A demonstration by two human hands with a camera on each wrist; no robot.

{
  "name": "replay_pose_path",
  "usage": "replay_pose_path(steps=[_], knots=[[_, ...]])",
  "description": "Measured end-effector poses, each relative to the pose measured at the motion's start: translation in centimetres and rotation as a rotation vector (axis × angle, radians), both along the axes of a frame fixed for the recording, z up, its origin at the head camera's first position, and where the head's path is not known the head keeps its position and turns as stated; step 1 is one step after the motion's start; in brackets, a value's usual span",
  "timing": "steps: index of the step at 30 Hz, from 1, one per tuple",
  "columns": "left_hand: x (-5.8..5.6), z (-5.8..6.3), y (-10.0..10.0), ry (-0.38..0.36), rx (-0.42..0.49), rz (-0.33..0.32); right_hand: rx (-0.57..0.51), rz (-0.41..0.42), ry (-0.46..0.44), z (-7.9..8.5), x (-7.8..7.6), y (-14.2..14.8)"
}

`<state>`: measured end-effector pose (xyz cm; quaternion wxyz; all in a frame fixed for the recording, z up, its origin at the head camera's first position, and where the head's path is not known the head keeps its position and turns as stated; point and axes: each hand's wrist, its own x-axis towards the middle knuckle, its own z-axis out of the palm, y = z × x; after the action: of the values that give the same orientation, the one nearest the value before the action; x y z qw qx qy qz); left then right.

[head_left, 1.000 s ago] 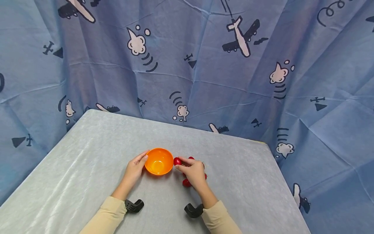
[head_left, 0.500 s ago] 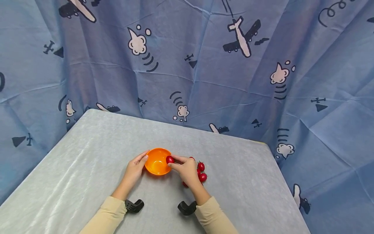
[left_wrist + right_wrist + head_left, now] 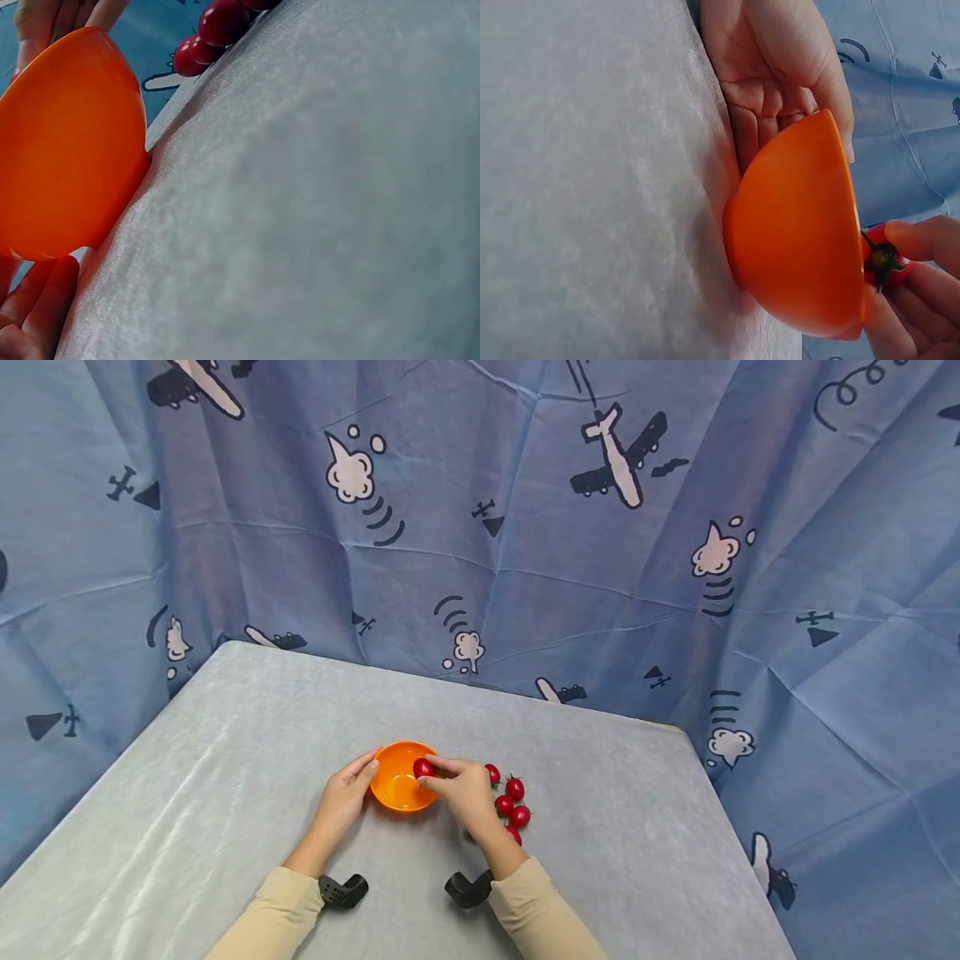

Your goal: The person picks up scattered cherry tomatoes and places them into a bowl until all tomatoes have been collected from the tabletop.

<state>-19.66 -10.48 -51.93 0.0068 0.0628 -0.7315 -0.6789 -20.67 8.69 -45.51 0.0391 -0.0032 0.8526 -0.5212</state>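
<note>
An orange bowl (image 3: 392, 792) stands on the cloth-covered table. My left hand (image 3: 341, 797) grips its left side, the thumb up at the rim and the fingers against the outer wall, as the right wrist view shows. Between thumb and fingers, my right hand (image 3: 468, 793) pinches a red cherry tomato (image 3: 423, 767) over the right part of the bowl's opening. Its green stem end (image 3: 881, 259) faces the right wrist camera, right at the rim. Several more cherry tomatoes (image 3: 520, 816) lie right of the bowl, some partly hidden behind the right hand and forearm.
A pale grey cloth covers the table (image 3: 637, 843). Behind it hangs a blue curtain (image 3: 420, 577) printed with airplanes. A black camera mount (image 3: 343, 892) sits on the left wrist and another black mount (image 3: 468, 889) on the right.
My right hand has moved left with the cherry tomato, from beside the bowl to over its opening. More of the loose tomatoes show now. The left hand and bowl have stayed put.
</note>
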Motion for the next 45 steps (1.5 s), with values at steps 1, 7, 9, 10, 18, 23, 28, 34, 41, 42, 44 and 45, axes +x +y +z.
replay_pose_path(steps=[1,7,9,10,18,23,28,34,41,42,44,45], knots=[[0.0,0.0,0.0,0.0,0.001,0.001,0.002,0.004,0.011,0.0,0.0,-0.1],[-0.1,0.0,0.1,-0.005,0.004,-0.002,-0.004,0.014,0.048,0.0,-0.2,-1.0],[0.0,0.1,0.1,-0.013,0.008,-0.01,0.002,0.018,0.047,0.0,-0.2,-1.3],[0.0,0.2,0.1,-0.014,0.009,-0.011,0.007,0.02,0.048,0.0,-0.3,-1.4],[0.2,0.3,0.0,-0.011,0.008,-0.012,0.008,0.031,0.061,-0.2,-0.8,-2.4],[0.0,-0.1,0.0,-0.005,0.003,-0.012,0.021,0.043,0.066,-0.5,-0.9,-2.8],[0.0,-0.1,0.0,0.006,0.007,-0.005,0.058,0.063,0.073,-0.6,-0.9,-3.2],[-0.1,-0.2,0.0,0.01,0.006,0.0,0.095,0.089,0.095,-0.7,-1.0,-3.5],[-0.1,-0.2,0.1,0.014,-0.003,0.01,0.104,0.095,0.09,-0.8,-1.2,-3.9],[-0.1,-0.2,0.1,0.014,-0.007,0.012,0.104,0.097,0.09,-0.8,-1.2,-4.0],[-0.2,-0.2,0.0,0.017,-0.012,0.013,0.107,0.102,0.085,-0.9,-1.2,-4.1],[-0.1,-0.1,0.0,0.012,-0.007,0.016,0.111,0.105,0.083,-0.9,-1.2,-4.1]])
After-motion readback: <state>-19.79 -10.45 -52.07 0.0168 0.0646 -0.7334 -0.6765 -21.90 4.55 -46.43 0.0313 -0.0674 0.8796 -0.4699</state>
